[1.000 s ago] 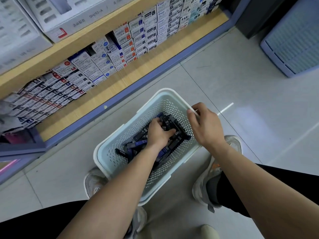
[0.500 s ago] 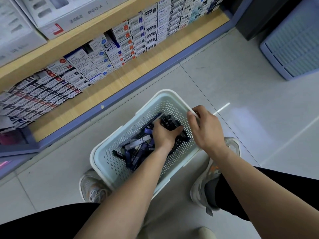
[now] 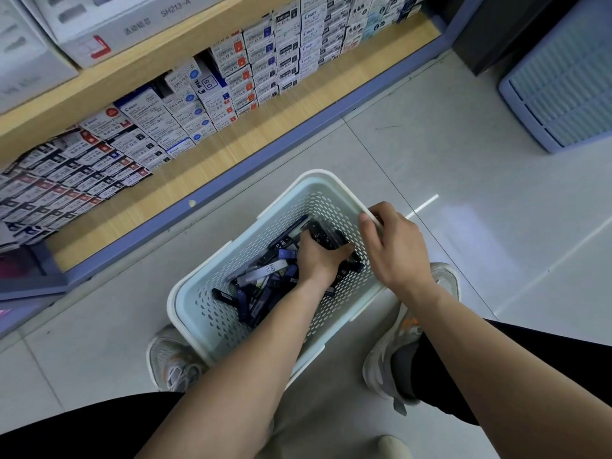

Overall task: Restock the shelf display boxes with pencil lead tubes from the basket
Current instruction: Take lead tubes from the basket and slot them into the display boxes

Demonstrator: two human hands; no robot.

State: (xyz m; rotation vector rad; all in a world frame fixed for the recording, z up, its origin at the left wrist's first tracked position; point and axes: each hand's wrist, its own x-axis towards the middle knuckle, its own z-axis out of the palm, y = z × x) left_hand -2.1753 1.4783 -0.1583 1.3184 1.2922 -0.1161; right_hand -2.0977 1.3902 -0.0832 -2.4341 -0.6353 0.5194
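The slim black, navy and clear plastic pencil lead tubes [image 3: 265, 276] lie in a loose heap on the bottom of the pale perforated plastic basket [image 3: 318, 175]. It stands on the glossy grey tiled floor [image 3: 430, 144] between the person's feet. The left hand [image 3: 323, 260] is down in the heap, fingers curled round a few dark tubes. The right hand [image 3: 395, 250] clasps the basket's rim at its right corner, thumb hooked over the edge. The restocking looks far from done: a handful is in the grip, none is out of the basket, and plenty lie loose. The white printed cardboard display boxes [image 3: 255, 74] are stacked on the light wooden shelf [image 3: 205, 164], well apart from both hands (how full they are cannot be told).
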